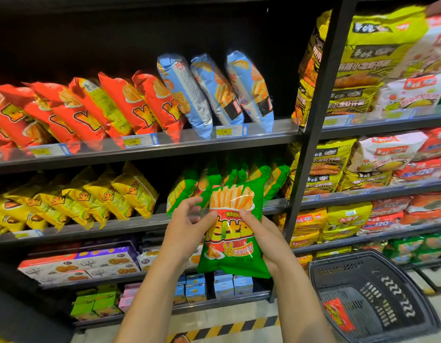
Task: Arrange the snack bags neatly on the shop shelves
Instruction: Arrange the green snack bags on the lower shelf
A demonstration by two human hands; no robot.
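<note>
A green snack bag (235, 246) printed with fries is held upright in front of the second shelf. My right hand (266, 240) grips its right edge, thumb across the front. My left hand (187, 224) is at the bag's left edge with its thumb on the front and its fingers loosely curled. Behind it, a row of matching green bags (187, 186) leans on the shelf (130, 225). Yellow bags (95, 199) fill the left of that shelf. Red bags (90, 112) and blue bags (214, 92) lean on the shelf above.
A black shopping basket (377, 295) sits on the floor at lower right with a red packet (337, 314) inside. A black upright post (313, 134) divides the shelving; noodle packs (363, 70) fill the right bay. Boxed goods (90, 266) sit on lower shelves.
</note>
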